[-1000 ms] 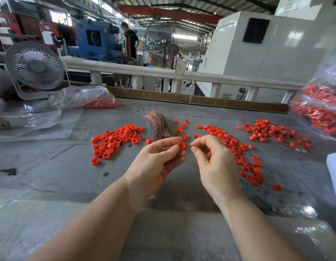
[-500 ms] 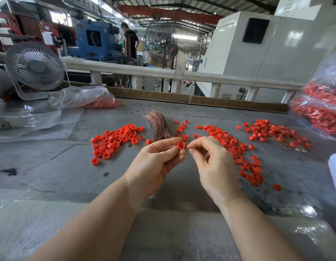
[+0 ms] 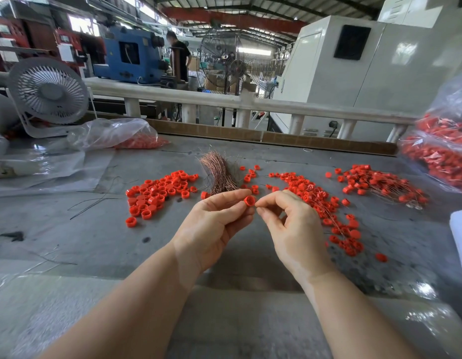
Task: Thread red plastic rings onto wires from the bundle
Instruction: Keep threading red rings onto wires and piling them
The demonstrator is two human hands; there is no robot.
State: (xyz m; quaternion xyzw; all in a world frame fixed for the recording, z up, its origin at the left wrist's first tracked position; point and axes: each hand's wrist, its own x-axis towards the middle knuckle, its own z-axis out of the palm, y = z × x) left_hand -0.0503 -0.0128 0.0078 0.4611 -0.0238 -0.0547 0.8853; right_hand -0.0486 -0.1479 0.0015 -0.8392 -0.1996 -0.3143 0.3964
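Note:
My left hand (image 3: 214,221) pinches one red plastic ring (image 3: 249,200) at its fingertips, above the grey table. Right beside it, my right hand (image 3: 289,224) has thumb and forefinger pinched together at the ring's edge; the thin wire between them is too fine to see clearly. The copper wire bundle (image 3: 219,174) lies just beyond my hands. A pile of loose red rings (image 3: 157,195) sits to the left. Rings threaded on wires (image 3: 328,211) trail along the right of my right hand.
A second heap of threaded rings (image 3: 380,182) lies at the right. Plastic bags of red parts (image 3: 442,151) stand at the right edge, another bag (image 3: 115,136) at back left by a white fan (image 3: 48,92). A cardboard strip (image 3: 250,134) borders the table's far edge.
My right hand has moved left, closing the gap until its pinched fingertips meet the ring. My left hand has held the ring nearly still.

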